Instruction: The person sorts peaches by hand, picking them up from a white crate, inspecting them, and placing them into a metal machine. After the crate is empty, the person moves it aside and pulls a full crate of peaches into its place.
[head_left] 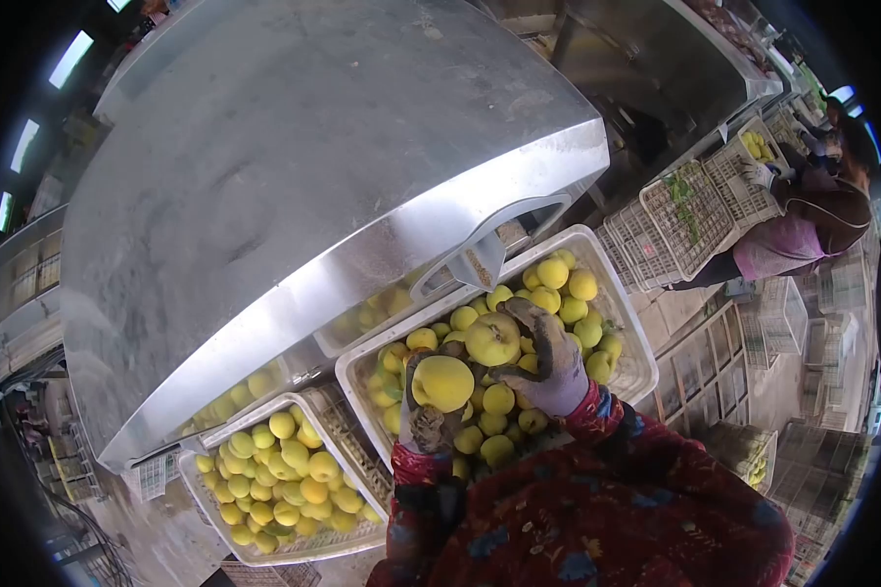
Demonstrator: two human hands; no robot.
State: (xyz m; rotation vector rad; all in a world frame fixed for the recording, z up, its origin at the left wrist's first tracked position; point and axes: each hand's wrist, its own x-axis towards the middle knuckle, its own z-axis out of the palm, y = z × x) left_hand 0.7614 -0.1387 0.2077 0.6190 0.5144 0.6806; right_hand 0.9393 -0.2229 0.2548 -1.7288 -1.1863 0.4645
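My left hand [429, 427], in a dirty glove, is closed around a round yellow peach [442, 383]. Another peach [492, 339], yellow-green with its dimpled end facing up, sits between the thumb and fingers of my gloved right hand [550, 360]. Both hands are over a white plastic crate [636, 377] holding many yellow and green peaches [499, 398]. The two held fruits are side by side, the left one slightly lower in view. My hands and sleeves hide part of the crate's contents.
A large sheet-metal machine [313, 147] rises beyond the crate, its edge close to my hands. At the left stands a second crate [256, 560] full of peaches. To the right, a co-worker [803, 220] in gloves handles stacked crates [690, 220].
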